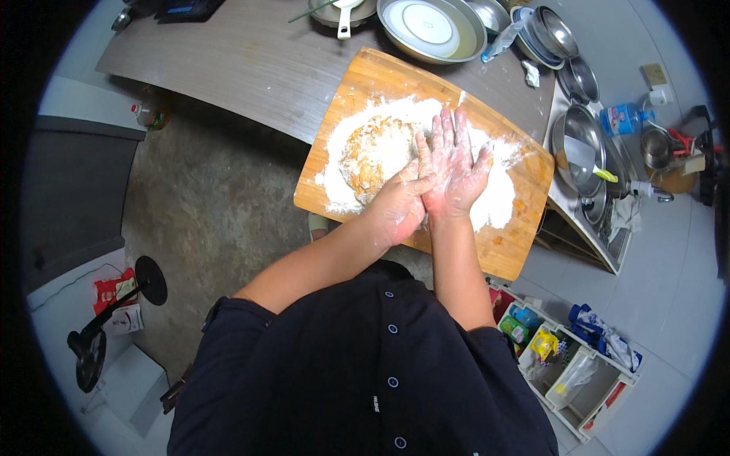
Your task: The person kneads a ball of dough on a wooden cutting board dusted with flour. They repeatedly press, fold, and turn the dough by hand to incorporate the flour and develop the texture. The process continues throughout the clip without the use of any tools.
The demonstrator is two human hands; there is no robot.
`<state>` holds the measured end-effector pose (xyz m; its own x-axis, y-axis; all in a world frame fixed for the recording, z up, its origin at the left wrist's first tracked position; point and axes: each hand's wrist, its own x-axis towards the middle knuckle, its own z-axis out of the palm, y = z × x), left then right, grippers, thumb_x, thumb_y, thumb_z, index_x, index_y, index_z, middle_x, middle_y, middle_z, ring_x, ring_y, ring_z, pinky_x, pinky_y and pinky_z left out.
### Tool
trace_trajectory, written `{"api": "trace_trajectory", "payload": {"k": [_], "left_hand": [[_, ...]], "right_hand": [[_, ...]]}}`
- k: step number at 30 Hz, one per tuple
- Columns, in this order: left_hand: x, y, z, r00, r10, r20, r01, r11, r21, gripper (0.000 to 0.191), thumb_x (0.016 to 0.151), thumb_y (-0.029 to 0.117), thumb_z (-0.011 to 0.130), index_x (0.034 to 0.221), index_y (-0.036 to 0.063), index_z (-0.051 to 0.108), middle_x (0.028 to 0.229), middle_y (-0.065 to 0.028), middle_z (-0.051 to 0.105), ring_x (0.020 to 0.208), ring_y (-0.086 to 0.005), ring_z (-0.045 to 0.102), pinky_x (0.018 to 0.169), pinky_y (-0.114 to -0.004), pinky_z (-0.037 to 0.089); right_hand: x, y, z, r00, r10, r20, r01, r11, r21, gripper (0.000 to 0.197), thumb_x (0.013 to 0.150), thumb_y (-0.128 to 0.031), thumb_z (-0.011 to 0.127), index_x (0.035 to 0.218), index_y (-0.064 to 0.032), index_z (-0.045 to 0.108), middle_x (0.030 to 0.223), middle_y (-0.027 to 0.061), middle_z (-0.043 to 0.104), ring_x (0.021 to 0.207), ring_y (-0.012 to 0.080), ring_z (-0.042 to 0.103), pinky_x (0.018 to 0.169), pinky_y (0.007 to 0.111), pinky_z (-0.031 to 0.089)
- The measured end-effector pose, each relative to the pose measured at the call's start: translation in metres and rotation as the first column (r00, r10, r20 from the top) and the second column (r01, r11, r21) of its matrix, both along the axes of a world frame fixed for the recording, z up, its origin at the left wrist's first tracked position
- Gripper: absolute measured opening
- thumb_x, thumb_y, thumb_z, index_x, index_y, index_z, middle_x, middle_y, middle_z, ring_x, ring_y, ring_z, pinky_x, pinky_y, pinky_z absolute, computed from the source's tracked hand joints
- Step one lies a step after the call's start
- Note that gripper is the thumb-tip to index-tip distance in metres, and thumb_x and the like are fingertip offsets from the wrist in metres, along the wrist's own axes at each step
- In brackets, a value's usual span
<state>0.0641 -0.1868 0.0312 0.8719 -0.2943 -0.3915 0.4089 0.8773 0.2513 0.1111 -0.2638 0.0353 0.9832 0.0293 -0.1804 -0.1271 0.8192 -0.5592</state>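
Note:
My right hand [454, 165] is turned palm up above a wooden cutting board [365, 68], its fingers stretched out and its thumb spread. White flour and bits of dough coat the palm. Pressed against the little-finger side of it is my left hand [399, 199], with its thumb across the heel of the right palm. Some left fingers are hidden, and no object shows in either hand. To the left of both hands lies a rough, floury mound of yellowish dough [365, 159]. Loose white flour [496, 199] surrounds the mound and spreads out to the right of my hands.
The board overhangs the near edge of a brown table [245, 68]. Behind it stand a large metal basin [393, 40] with a white plate [428, 23] inside and a white-handled utensil [344, 23]. On the right, a metal bowl [573, 128] holds a scraper [582, 154].

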Motion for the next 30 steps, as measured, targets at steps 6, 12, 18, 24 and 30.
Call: {"api": "trace_trajectory", "payload": {"k": [6,12,18,24,30], "left_hand": [[-0.001,0.003,-0.005,0.999,0.012,0.041,-0.018,0.987,0.159,0.042,0.1,0.019,0.049,0.132,-0.0077,0.043,0.131,-0.0158,0.052,0.118,-0.0208,0.052,0.101,-0.034,0.041],[0.017,0.007,-0.017,0.99,-0.026,-0.14,0.068,0.951,0.302,0.048,0.1,0.035,0.048,0.122,-0.0075,0.053,0.114,-0.0157,0.062,0.101,-0.0202,0.061,0.089,-0.033,0.049],[0.034,0.021,0.0,0.957,-0.131,-0.258,0.236,0.868,0.436,0.067,0.1,0.052,0.034,0.124,-0.0089,0.049,0.116,-0.0193,0.061,0.106,-0.0238,0.06,0.093,-0.036,0.048],[0.028,0.011,-0.001,0.987,-0.154,-0.039,0.155,0.887,0.435,0.075,0.1,0.055,0.02,0.146,-0.0039,0.02,0.149,-0.0213,0.03,0.136,-0.026,0.035,0.108,-0.038,0.034],[0.006,0.009,0.014,0.966,-0.129,0.222,0.028,0.913,0.407,0.077,0.099,0.057,0.011,0.15,-0.0009,0.006,0.156,-0.0168,0.014,0.144,-0.026,0.015,0.117,-0.037,0.014]], "right_hand": [[-0.005,0.01,0.008,0.997,0.055,0.055,-0.05,0.995,-0.09,0.073,0.098,-0.052,0.02,0.15,-0.0018,0.016,0.157,0.0142,0.016,0.147,0.0267,0.009,0.117,0.043,0.009],[-0.021,0.016,0.011,0.987,0.119,0.107,-0.103,0.985,-0.141,0.076,0.096,-0.054,0.027,0.151,-0.0025,0.015,0.158,0.0142,0.014,0.146,0.0256,0.009,0.117,0.04,0.009],[-0.025,0.009,0.017,0.936,0.278,0.216,-0.201,0.926,-0.319,0.089,0.092,-0.067,0.029,0.151,-0.0022,0.012,0.158,0.0142,0.011,0.147,0.0267,0.007,0.117,0.038,0.007],[-0.02,0.021,-0.001,0.852,0.43,0.298,0.06,0.485,-0.872,0.073,0.098,-0.051,0.029,0.151,-0.004,0.013,0.158,0.0162,0.011,0.146,0.0298,0.007,0.117,0.04,0.005],[0.003,0.006,-0.01,0.893,0.421,0.159,0.084,0.191,-0.978,0.061,0.084,-0.013,0.039,0.145,-0.0187,0.038,0.156,0.0201,0.016,0.146,0.0358,0.009,0.115,0.053,-0.001]]}}
